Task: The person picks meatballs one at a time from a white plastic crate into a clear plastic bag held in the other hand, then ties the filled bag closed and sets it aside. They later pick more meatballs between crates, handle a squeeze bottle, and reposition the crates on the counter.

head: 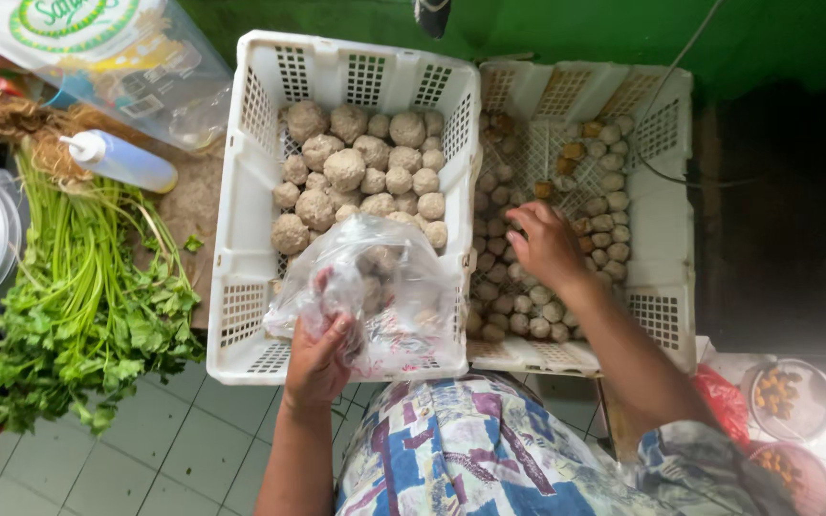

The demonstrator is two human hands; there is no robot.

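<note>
Plastic bag [375, 287] in left hand [315, 361].

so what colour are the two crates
Both crates are white, with perforated walls; the head view shows them clearly from above.

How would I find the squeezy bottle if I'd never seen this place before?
Start at the big white plastic crate of large pale meatballs and look to its left, above the bunch of leafy green celery stalks. The clear plastic squeeze bottle lies on its side there. Its pointed white nozzle cap sets it apart.
</note>
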